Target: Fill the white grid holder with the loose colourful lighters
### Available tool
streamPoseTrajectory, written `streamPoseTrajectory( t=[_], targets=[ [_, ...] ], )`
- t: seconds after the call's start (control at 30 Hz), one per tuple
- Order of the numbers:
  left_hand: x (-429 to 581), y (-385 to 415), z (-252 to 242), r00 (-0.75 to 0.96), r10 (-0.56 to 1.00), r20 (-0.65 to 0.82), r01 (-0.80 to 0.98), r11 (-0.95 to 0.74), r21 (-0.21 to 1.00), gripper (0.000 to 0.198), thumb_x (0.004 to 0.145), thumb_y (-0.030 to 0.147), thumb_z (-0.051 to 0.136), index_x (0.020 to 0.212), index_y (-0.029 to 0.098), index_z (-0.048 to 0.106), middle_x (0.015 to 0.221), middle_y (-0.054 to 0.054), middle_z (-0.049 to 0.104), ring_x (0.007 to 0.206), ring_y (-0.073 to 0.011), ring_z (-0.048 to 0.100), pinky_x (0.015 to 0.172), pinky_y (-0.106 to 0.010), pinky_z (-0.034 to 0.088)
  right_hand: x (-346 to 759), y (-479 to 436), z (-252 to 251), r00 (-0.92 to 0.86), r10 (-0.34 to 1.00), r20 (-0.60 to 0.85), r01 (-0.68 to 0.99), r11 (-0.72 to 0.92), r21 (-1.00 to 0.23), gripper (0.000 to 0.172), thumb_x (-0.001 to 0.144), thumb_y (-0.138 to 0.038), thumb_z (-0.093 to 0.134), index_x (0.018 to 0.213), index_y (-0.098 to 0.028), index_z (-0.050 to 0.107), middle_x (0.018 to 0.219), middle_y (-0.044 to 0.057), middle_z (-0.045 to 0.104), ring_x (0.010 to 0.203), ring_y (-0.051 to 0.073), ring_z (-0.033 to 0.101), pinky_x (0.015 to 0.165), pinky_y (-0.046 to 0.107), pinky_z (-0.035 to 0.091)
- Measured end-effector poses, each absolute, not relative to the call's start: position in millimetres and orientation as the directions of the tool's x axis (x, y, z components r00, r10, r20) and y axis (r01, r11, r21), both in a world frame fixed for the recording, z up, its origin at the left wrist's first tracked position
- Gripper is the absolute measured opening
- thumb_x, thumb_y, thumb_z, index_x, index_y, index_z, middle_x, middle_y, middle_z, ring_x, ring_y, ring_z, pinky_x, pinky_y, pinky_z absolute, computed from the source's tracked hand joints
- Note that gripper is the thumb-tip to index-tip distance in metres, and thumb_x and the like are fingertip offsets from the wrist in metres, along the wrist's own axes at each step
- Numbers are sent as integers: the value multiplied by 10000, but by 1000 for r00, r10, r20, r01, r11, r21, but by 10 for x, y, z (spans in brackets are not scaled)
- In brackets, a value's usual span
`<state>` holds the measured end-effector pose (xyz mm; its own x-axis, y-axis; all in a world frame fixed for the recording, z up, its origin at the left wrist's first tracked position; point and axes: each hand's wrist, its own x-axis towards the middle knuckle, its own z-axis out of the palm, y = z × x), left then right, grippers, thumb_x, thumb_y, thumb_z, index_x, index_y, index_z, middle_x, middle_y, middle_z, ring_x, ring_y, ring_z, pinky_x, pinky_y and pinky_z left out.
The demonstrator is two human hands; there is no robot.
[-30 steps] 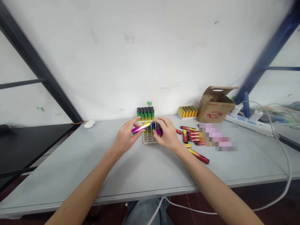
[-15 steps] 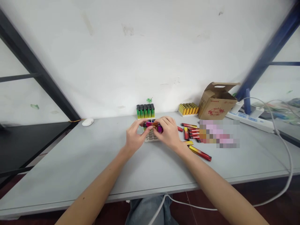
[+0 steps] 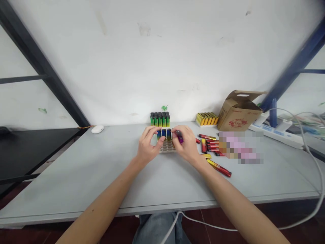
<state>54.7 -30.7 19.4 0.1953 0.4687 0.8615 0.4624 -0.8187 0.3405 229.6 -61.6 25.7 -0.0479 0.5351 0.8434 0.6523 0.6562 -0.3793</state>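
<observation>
Between my hands stands a white honeycomb tray [image 3: 167,147], with a row of blue lighters [image 3: 169,134] upright at its far side and open cells toward me. My left hand [image 3: 147,145] is curled at the row's left end, thumb in front and index finger near the top of a blue lighter [image 3: 159,134]. My right hand [image 3: 187,144], at the tray's right side, is closed around a purple lighter [image 3: 180,139] whose metal end shows above the thumb. The fingers hide part of the row and most of the purple lighter.
Behind stand green lighters [image 3: 159,119] and a tray of yellow lighters [image 3: 207,118]. Loose red-yellow lighters [image 3: 219,167] lie to the right, beside a blurred patch. An open cardboard box [image 3: 237,113], a power strip [image 3: 281,134] and a white cable [image 3: 316,203] are farther right.
The purple and orange lighters held crosswise between both hands are no longer there. My hands have moved apart, uncovering the blue row; a purple lighter stays in my right hand.
</observation>
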Motion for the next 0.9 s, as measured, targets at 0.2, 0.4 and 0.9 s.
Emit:
streamPoseTrajectory(
  t=[0.2, 0.4, 0.9],
  targets=[
    [476, -165, 96, 258, 600, 757, 585, -721, 371, 311, 926, 376, 515, 1178, 201, 564, 1161, -107, 561, 1119, -243, 557, 965, -418, 489, 2386, -573, 339, 329, 640, 695, 246, 652, -717, 119, 921, -275, 445, 913, -218, 549, 845, 27, 615, 796, 169, 591, 775, 334, 480],
    [466, -124, 24, 354, 718, 599, 668, -643, 375, 525, 889, 396, 571, 1372, 232, 448, 1358, -133, 458, 1279, -306, 442, 1069, -506, 395, 2484, -463, 383, 352, 829, 434, -228, 526, -820, 127, 862, -357, 522, 853, -233, 544, 620, -56, 418, 542, 102, 441, 543, 233, 409],
    [460, -135, 5, 412, 732, 543, 651, -653, 387, 537, 922, 395, 518, 1428, 257, 403, 1385, -119, 453, 1297, -300, 436, 1075, -495, 390, 2531, -501, 551, 168, 974, 151, -565, 221, -795, 350, 887, -508, 293, 678, -231, 342, 574, -57, 258, 468, 108, 296, 414, 208, 283]
  ],
)
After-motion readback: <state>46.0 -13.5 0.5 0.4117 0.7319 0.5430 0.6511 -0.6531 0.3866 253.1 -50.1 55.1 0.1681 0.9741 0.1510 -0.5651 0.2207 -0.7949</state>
